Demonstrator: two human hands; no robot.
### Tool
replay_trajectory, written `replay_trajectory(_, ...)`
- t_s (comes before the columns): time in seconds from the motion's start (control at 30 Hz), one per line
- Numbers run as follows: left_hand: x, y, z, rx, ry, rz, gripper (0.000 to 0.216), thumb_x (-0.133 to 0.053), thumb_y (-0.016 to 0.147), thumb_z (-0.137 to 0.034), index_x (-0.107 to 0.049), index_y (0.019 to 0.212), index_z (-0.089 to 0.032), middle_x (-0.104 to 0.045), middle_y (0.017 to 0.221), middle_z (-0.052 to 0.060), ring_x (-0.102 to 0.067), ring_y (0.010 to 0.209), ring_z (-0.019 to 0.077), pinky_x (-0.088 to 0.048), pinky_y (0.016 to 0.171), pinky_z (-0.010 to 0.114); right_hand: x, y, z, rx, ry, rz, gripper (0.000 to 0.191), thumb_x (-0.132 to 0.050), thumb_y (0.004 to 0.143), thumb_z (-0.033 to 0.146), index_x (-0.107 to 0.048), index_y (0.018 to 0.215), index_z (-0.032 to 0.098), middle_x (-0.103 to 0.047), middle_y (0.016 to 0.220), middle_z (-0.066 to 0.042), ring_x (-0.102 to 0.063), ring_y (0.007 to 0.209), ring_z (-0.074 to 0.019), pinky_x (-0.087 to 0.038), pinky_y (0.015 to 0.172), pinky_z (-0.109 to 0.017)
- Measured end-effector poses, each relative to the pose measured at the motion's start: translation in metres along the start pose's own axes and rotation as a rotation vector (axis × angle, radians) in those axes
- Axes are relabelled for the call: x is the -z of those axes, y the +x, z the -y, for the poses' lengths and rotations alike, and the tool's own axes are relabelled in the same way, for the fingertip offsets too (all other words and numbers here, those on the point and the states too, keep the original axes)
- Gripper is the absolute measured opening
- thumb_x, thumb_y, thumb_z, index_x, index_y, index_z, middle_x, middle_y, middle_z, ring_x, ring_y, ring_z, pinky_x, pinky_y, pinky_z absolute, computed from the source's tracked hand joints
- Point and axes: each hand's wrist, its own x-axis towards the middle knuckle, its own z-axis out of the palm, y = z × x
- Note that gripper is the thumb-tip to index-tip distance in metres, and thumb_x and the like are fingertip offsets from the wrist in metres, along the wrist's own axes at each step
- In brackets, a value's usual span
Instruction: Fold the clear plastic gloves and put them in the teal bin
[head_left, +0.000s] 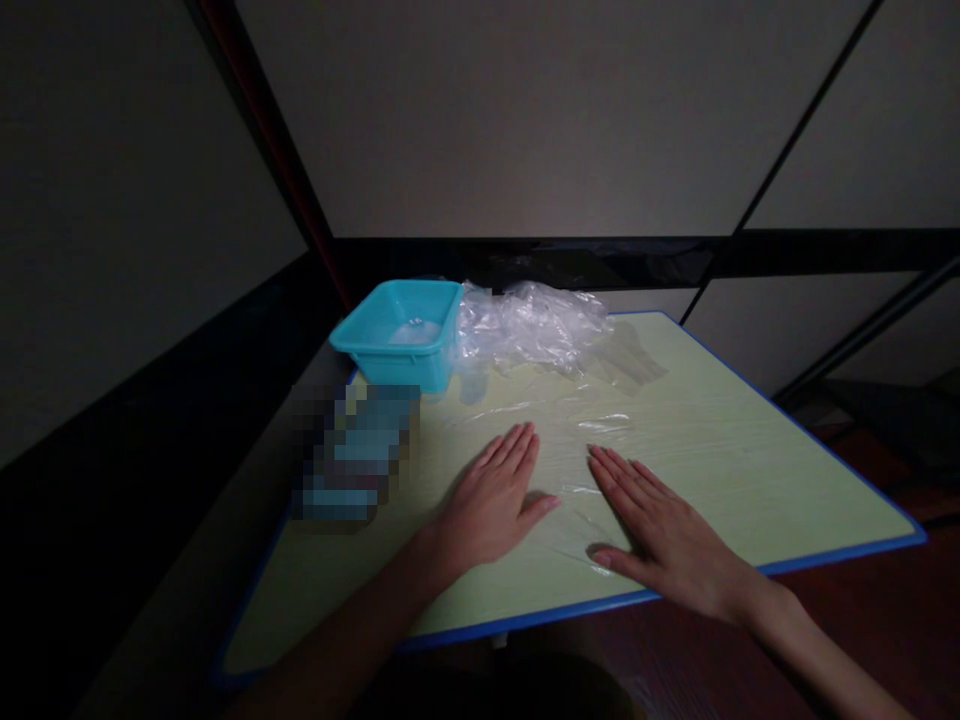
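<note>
Between the two sets of fingers and just ahead of them, film [574,465]: thin, clear, spread nearly flat, marked by fine creases and bright streaks of glare, with looser wrinkles near the right thumb. Hard to tell exactly where under the fingers its edges run.

On the left hand [491,505], palm down, fingers straight and close together, thumb stretched well out toward the film. On the right hand [664,530], also palm down, fingers straight with slight gaps, thumb spread wide. Nothing gripped in either; laid flat on the film or just at its margins, well apart from each other.

Beyond the fingertips, crumpled plastic [551,320], clear, shiny and heaped in soft folds. Ahead and to the left of the left fingers, a tub [397,367], turquoise, smooth, rim rounded, with whitish stuff [415,332] inside. Closer to those fingers, a translucent cup [472,385], small and faint. Left of the left fingers, a blocky bluish item [364,450], too pixelated to identify. Beneath all fingers, the table [780,490], pale yellow-green, finely grained, edged in blue.
</note>
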Motion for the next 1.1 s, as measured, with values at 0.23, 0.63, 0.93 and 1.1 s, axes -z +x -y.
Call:
replay_trajectory(0.23, -0.001, -0.027, 0.037, 0.155, 0.073, -0.028, 0.060, -0.030, 0.091, -0.043, -0.028, 0.134, -0.002, -0.026, 0.142, 0.018, -0.022, 0.132, 0.0234, -0.025, 0.106, 0.037, 0.000, -0.001, -0.001, 0.007, -0.014, 0.014, 0.082, -0.036, 0.084, 0.059, -0.007, 0.141, 0.008, -0.014, 0.146, -0.014, -0.013, 0.133, -0.0239, -0.025, 0.106, -0.044)
replay_trajectory(0.63, 0.000, -0.029, 0.035, 0.173, 0.095, -0.046, 0.061, -0.030, 0.089, -0.047, -0.029, 0.133, -0.004, -0.029, 0.141, 0.018, -0.025, 0.131, 0.0243, -0.027, 0.105, 0.038, 0.003, -0.003, 0.001, -0.006, 0.040, -0.009, 0.082, -0.040, 0.084, 0.055, 0.000, 0.141, 0.012, -0.014, 0.146, -0.013, -0.016, 0.132, -0.0257, -0.024, 0.106, -0.044)
replay_trajectory(0.93, 0.000, -0.028, 0.033, 0.175, 0.072, -0.063, 0.062, -0.033, 0.089, -0.047, -0.030, 0.132, -0.004, -0.030, 0.140, 0.019, -0.025, 0.131, 0.0256, -0.027, 0.105, 0.040, 0.012, -0.021, -0.001, -0.029, 0.065, -0.020, 0.078, -0.043, 0.086, 0.045, 0.003, 0.142, 0.016, -0.010, 0.147, -0.011, -0.016, 0.132, -0.0261, -0.024, 0.105, -0.046)
replay_trajectory(1.1, 0.001, -0.028, 0.033, 0.173, 0.070, -0.058, 0.062, -0.035, 0.088, -0.047, -0.032, 0.131, -0.003, -0.029, 0.141, 0.019, -0.025, 0.131, 0.0261, -0.027, 0.105, 0.039, 0.022, -0.012, 0.020, 0.163, 0.123, 0.028, 0.079, -0.043, 0.085, 0.047, -0.001, 0.142, 0.012, -0.010, 0.147, -0.010, -0.013, 0.134, -0.0236, -0.021, 0.108, -0.040)
